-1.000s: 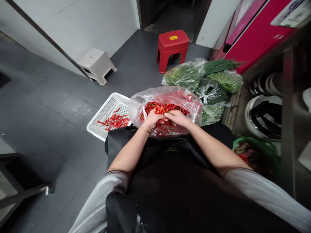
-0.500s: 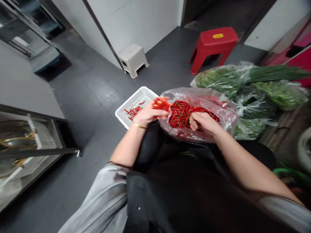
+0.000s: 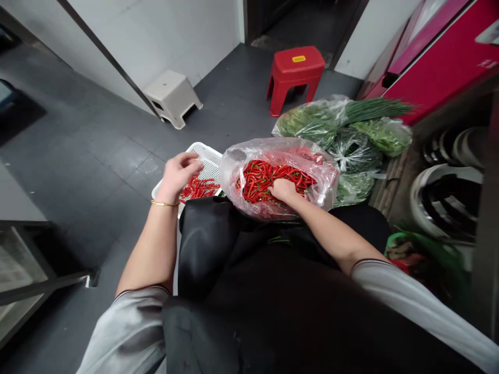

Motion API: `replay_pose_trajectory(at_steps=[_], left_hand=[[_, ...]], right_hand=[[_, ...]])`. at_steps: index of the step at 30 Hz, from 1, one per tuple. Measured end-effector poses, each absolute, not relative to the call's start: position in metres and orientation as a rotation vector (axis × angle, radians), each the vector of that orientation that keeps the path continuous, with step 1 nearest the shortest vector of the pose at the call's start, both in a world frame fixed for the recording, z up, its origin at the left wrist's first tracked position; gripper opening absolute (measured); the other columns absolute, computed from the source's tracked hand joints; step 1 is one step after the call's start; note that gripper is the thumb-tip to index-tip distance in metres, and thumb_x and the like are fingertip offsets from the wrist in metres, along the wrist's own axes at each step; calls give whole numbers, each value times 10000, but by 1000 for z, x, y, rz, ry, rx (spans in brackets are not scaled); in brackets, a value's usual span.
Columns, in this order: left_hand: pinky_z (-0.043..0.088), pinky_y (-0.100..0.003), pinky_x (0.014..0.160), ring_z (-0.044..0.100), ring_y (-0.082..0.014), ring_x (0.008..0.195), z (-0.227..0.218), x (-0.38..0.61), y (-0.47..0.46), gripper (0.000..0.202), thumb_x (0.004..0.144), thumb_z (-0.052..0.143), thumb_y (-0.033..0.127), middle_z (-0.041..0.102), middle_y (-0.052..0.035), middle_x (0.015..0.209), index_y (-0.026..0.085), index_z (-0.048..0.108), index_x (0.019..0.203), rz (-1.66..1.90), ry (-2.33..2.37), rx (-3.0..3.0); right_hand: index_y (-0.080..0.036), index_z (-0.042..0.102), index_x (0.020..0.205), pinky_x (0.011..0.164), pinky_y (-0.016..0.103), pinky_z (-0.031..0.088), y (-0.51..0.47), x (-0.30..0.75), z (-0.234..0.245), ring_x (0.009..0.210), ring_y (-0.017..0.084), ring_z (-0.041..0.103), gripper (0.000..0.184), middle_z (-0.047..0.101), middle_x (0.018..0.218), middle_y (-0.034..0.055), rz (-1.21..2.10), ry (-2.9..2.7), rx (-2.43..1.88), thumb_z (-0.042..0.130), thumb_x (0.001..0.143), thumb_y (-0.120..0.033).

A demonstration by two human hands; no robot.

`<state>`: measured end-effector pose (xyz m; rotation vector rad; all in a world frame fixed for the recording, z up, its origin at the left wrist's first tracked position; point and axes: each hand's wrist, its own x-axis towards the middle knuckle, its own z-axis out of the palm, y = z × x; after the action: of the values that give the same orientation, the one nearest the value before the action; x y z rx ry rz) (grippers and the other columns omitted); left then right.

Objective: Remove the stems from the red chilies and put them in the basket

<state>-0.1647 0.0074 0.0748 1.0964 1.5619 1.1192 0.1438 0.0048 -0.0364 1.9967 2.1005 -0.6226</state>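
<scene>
My left hand (image 3: 177, 175) is over the white perforated basket (image 3: 210, 154), its thumb and fingers apart and nothing visible in them. Below it, loose red chili peppers (image 3: 200, 188) lie in the basket. To the right, a clear plastic bag (image 3: 236, 153) spreads wide around a heap of red chili peppers with green stems (image 3: 255, 179). Inside this bag, my right hand (image 3: 284, 190) is closed with its fingertips down among the chilies; the peppers partly hide the fingers.
Bags of leafy greens (image 3: 312, 122) and long green stalks (image 3: 378, 108) lie beyond the chili bag. A red stool (image 3: 298, 67) and a pale stool (image 3: 171, 93) stand on the floor. At right are a white bucket (image 3: 423, 200) and a green bag (image 3: 436, 249).
My left hand has moved left from the bag's edge to over the basket and let go of its bunch of chilies. More chilies show in the basket. The view has swung right.
</scene>
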Motion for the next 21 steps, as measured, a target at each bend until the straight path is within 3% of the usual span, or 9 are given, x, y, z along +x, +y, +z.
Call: replay_pose_trajectory(at_steps=[3,5,10,13,16,19,21], left_hand=[[496,-261,670,630,-167,706,84,-98,-5,246,643,777,170,675,-46,745,135,704,875,780,1218,1192],[482,-233,621,608,-138,642,72,-51,-10,216,624,781,145,660,-25,696,141,698,823,733,1136,1105],[469,-218,540,580,-112,540,17,30,-14,209,722,728,234,610,0,612,164,658,907,830,1085,677],[435,-209,475,527,-89,454,-3,40,-17,218,766,676,263,602,6,600,146,634,945,836,1102,606],[350,-190,411,448,-69,377,-10,31,-15,215,793,646,270,563,24,523,118,619,943,781,1117,719],[309,-178,425,438,-61,384,-7,20,-8,275,770,695,293,528,53,470,119,590,955,716,1025,1103],[327,-172,455,482,-65,432,0,14,-3,340,754,717,317,542,66,506,137,537,978,694,933,1298]], right_hand=[[-131,733,864,642,241,464,9,165,-34,705,174,664,330,726,790,106,-963,2123,2005,539,880,-397],[-152,722,797,617,233,445,5,174,-23,621,146,619,392,697,694,53,-1143,2261,1996,481,912,-440],[-177,736,953,746,269,434,-19,161,0,836,184,612,364,665,967,93,-631,2583,2106,437,945,-384],[-157,705,1050,820,291,432,-28,157,1,966,217,591,330,610,1134,137,-546,2655,1930,476,931,-362],[-153,682,985,812,270,438,-22,171,1,896,186,606,356,647,1014,110,-879,2674,1847,437,954,-408],[-160,622,801,582,221,417,-6,186,5,554,116,537,494,581,611,11,-1521,2449,1952,336,969,-527],[-167,561,724,461,205,348,3,188,8,436,89,443,495,491,493,-35,-1950,2325,1863,426,910,-605]])
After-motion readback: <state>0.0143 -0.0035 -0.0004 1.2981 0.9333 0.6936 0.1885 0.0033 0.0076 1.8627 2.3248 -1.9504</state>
